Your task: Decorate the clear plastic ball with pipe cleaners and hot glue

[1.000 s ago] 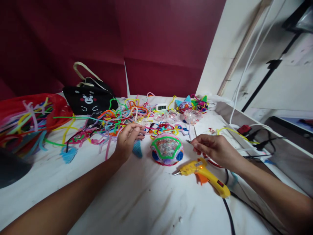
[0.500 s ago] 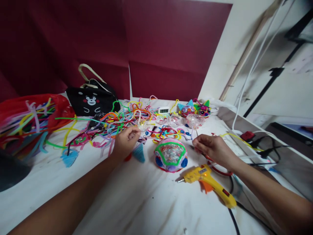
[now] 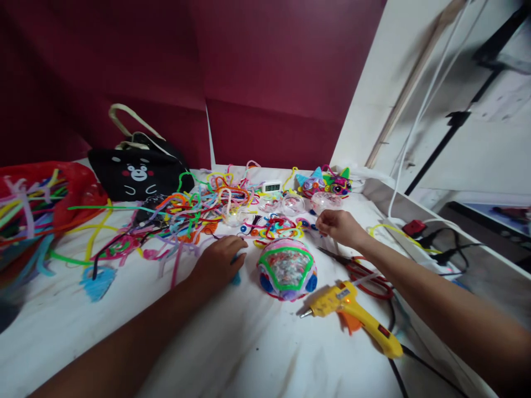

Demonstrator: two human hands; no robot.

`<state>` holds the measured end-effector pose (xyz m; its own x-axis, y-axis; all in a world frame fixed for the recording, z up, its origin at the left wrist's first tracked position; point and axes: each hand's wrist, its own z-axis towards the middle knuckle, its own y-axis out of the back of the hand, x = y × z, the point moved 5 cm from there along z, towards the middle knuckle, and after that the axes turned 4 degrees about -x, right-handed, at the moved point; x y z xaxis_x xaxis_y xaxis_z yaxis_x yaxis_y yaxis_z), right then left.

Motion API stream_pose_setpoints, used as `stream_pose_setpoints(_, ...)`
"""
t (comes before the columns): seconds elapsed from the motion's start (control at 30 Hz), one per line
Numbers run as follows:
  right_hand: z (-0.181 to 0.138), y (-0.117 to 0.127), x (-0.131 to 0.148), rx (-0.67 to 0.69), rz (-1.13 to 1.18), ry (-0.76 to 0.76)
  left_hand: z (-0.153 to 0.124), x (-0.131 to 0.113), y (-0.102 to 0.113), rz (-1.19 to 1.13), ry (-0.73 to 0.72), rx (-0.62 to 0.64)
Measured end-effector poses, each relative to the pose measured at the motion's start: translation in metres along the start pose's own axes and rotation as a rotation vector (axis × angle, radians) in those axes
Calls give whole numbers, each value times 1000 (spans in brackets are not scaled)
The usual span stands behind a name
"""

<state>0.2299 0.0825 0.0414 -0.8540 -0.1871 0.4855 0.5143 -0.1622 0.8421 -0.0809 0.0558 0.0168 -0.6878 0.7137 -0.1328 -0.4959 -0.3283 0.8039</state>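
Observation:
My left hand [image 3: 219, 258] is closed around a blue pipe-cleaner triangle [image 3: 236, 279] on the table, hiding most of it. To its right sits a dome-shaped craft piece [image 3: 287, 268] with a green-edged clear panel, a pink and lilac rim and blue ovals on its sides. My right hand [image 3: 341, 227] hovers beyond that dome with its fingers pinched together; whatever may be in them is too small to make out. Below the right hand lie red-handled scissors [image 3: 369, 279], and nearer me a yellow hot glue gun [image 3: 352, 309] points left.
Tangled pipe cleaners [image 3: 199, 204] spread across the back left, by a red bag [image 3: 85, 190] of more and a black bear-face bag [image 3: 139, 174]. Clear plastic domes [image 3: 293, 204], a small digital clock [image 3: 272, 187] and finished colourful pieces [image 3: 312, 183] stand behind. A power strip [image 3: 409, 243] lies right.
My left hand has come down over the blue triangle. My right hand has moved away from the scissors, up and slightly left, leaving them on the table. The view has shifted a little.

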Motion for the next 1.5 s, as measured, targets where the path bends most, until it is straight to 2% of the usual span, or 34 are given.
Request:
stream_pose_setpoints(0.27,27,-38,8,213,-259,66,1,-13,2,120,-106,59)
stream_pose_setpoints(0.43,38,-55,6,249,-282,44,1,-15,1,115,-114,92)
stream_pose_setpoints(0.6,49,-52,8,208,-158,32,-1,-12,-3,110,-103,125)
stream_pose_setpoints(0.73,53,-42,14,111,9,34,-1,-11,-4,93,-96,122)
stream_pose_setpoints(0.93,52,-41,26,14,222,71,-1,-10,1,28,-42,32)
stream_pose_setpoints(1.07,46,-33,30,-47,260,116,5,-4,17,41,40,-83)
stream_pose_setpoints(1.17,37,-26,32,-34,279,152,24,9,41,69,119,-194)
stream_pose_setpoints(1.23,31,-24,34,-12,294,171,48,22,57,91,154,-230)
stream_pose_setpoints(1.27,28,-24,35,2,304,177,63,29,61,135,171,-202)
stream_pose_setpoints(1.37,21,-24,38,47,338,182,108,50,59,227,164,-63)
stream_pose_setpoints(1.5,10,-20,39,79,366,169,145,75,28,258,191,76)
